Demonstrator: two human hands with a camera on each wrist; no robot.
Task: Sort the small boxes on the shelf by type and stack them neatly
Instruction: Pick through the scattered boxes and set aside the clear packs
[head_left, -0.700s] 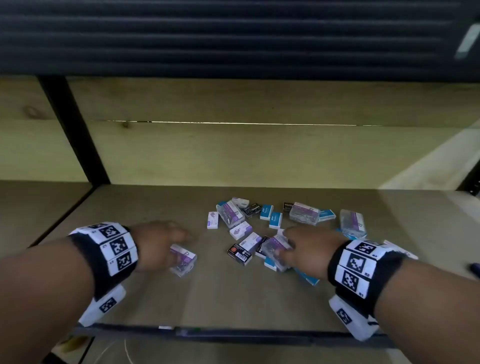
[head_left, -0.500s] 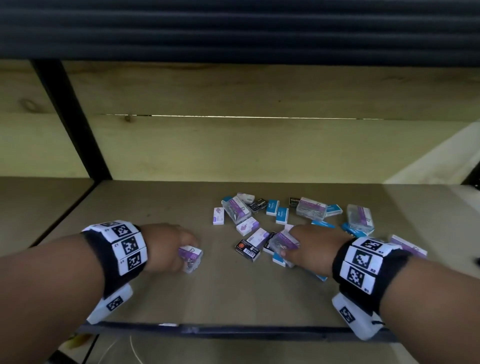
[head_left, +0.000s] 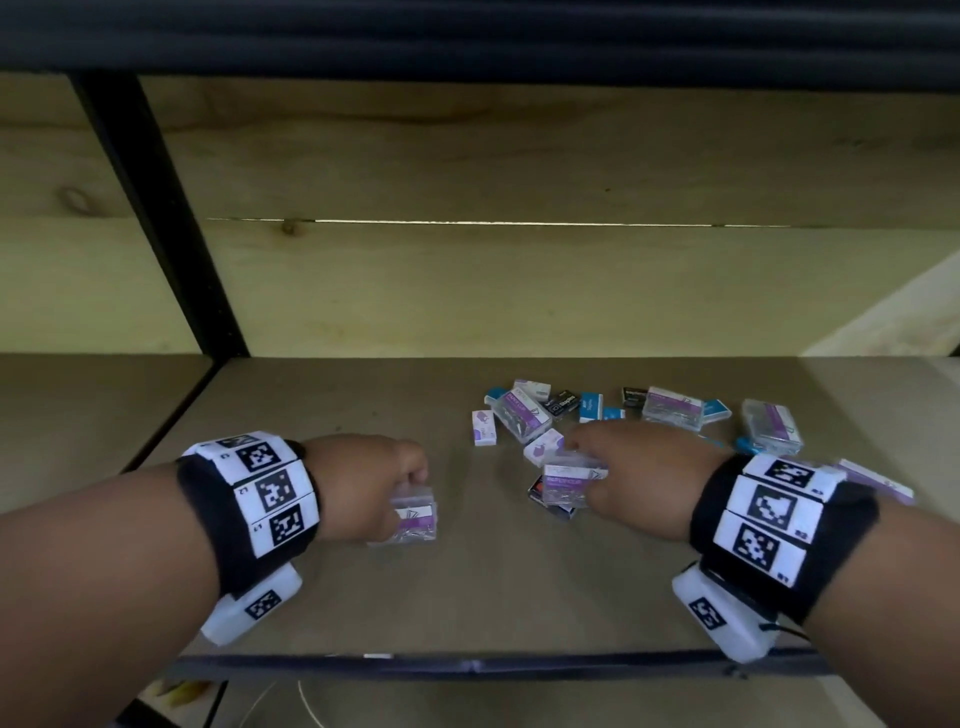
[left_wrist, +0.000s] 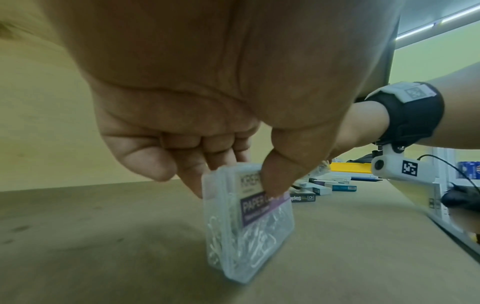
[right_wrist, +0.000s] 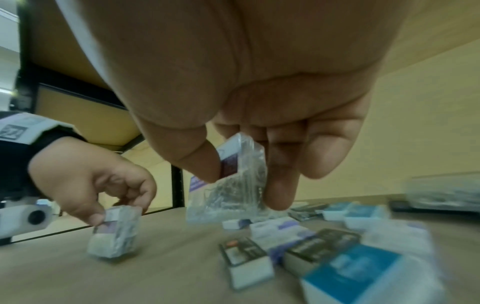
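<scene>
While both hands work over the shelf (head_left: 322, 597), each holds one clear paper-clip box.

Left hand (head_left: 363, 488): thumb on the labelled face, fingers behind, grip pinching the left clip box (head_left: 413, 517) by its top. From the left wrist view the box stands on a short edge on the shelf board, tilted a little, purple label strip across its front, loose metal clips visible inside. It sits apart from the pile, to the left of it.

Right hand (head_left: 639, 478): thumb and fingers curled round the right clip box (head_left: 569, 480), grip pinching it at its upper end. In the right wrist view this box hangs clear of the board, lifted above the near edge of the pile. Image blurred; label text not readable there.

Pile of small boxes (head_left: 613, 415): scattered on the shelf right of centre, unsorted. Types seen:
- clear clip boxes with purple labels, one at the back left (head_left: 519, 415), one at the back centre (head_left: 672, 408), one at the far right (head_left: 771, 426);
- small white boxes with purple print (head_left: 483, 427);
- blue-and-white boxes (head_left: 591, 407);
- black staple boxes (head_left: 563, 402).

One black box with an orange mark (right_wrist: 242, 254) lies directly beneath the right hand, beside a white-and-purple one. Boxes lie at mixed angles, several touching or overlapping.

Both wrists carry black bands with square printed markers (head_left: 270, 491).
</scene>
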